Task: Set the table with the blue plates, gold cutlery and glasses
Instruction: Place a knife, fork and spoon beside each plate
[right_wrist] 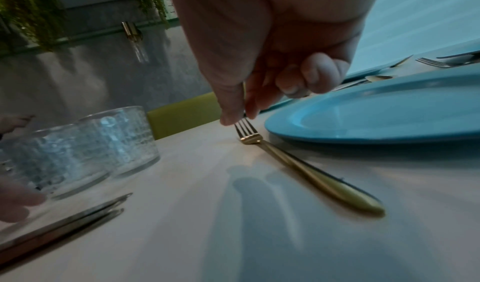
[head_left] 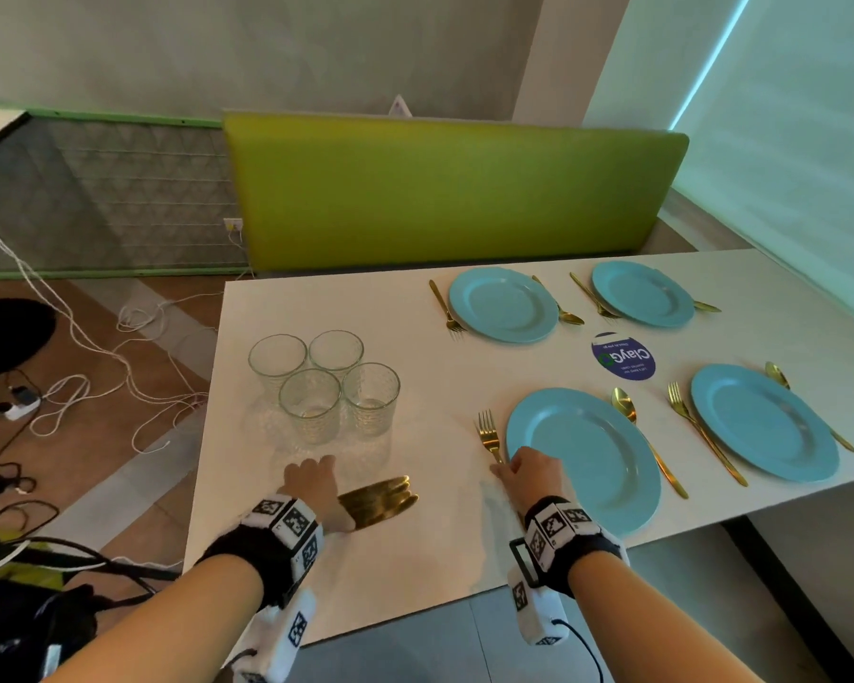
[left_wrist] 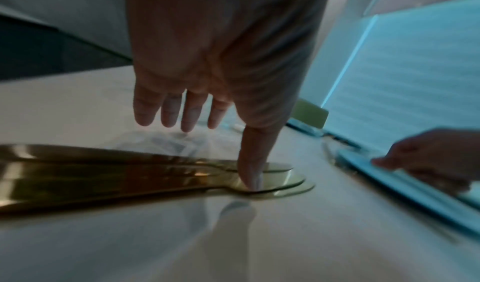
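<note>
Right hand (head_left: 531,473) grip: thumb and forefinger above the gold fork (right_wrist: 298,163), contact uncertain; align the fork parallel, just left of the near blue plate (head_left: 583,456); left hand (head_left: 311,480), fingers straight, thumb pressing the knives (head_left: 378,500) on the desk (head_left: 366,584).

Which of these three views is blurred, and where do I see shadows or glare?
Head view: mostly sharp, edges bowed by the wide lens, glare on the gold knives. Left wrist view: soft and smeared, the thumb mirrored as a dim reflection on the table. Right wrist view: blurred at the glasses; the right hand casts finger shadows beside the fork.
</note>
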A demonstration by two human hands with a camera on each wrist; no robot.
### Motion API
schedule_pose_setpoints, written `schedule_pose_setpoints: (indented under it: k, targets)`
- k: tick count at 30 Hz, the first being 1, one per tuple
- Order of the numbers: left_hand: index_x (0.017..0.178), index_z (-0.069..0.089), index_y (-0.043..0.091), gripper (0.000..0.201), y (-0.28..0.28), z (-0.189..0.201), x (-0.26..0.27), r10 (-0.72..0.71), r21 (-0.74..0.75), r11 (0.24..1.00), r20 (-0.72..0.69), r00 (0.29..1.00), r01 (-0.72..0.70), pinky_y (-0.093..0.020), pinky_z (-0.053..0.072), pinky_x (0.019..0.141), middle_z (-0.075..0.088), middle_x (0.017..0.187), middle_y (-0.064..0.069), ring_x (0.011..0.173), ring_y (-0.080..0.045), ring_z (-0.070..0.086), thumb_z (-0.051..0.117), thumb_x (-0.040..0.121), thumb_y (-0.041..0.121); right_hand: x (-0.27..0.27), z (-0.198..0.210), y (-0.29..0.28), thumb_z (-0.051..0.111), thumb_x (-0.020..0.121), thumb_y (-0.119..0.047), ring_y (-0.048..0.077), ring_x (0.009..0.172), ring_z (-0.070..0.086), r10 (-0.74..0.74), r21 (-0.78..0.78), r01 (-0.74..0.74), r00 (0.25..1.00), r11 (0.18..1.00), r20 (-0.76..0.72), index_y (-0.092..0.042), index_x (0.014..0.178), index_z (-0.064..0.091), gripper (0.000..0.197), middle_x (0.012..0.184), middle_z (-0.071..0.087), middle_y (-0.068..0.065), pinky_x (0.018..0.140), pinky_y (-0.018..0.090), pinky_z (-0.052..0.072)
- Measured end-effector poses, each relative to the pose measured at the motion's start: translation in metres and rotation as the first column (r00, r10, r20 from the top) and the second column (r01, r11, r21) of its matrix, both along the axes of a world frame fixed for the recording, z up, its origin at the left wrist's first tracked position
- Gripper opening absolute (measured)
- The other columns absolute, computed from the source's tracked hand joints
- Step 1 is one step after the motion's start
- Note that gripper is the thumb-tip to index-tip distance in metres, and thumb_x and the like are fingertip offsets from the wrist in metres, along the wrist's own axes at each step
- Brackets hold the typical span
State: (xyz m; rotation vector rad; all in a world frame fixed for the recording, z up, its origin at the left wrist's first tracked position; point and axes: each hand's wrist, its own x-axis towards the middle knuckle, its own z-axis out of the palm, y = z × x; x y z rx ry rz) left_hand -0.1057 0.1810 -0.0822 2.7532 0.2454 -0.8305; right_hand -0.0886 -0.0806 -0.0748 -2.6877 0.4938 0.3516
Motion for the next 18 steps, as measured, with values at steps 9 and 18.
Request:
schedule_pose_setpoints:
  k: [9,18]
  targets:
    - [0.138,0.043,0.017,0.046,0.03,-0.008,-0.023,-0.274,0.126,0.957,0.077,0.959,0.263,-0.03,0.032,0.11,0.042,0.145,-0.005,0.134,-0.022,0.039,0.048,0.093,0.023,-0.007,0.009,0.036,0.057,0.09,-0.037,0.02,0.097,0.062,0.147,-0.026,-0.147,0.989,0.989,-0.026,-0.019,0.085,0.056,0.019,0.102,0.066,0.005,0.08,0.029,0.05]
    - [0.133,0.045,0.014,0.037,0.028,-0.013,-0.033,-0.356,0.197,0.925,0.14,0.924,0.326,-0.031,0.038,0.104,0.05,0.133,-0.007,0.125,-0.023,0.046,0.031,0.098,0.012,-0.022,-0.01,0.051,0.056,0.09,-0.038,0.012,0.081,0.052,0.202,-0.004,-0.203,0.978,0.979,-0.047,-0.022,0.078,0.048,0.022,0.09,0.059,0.0,0.077,0.027,0.05]
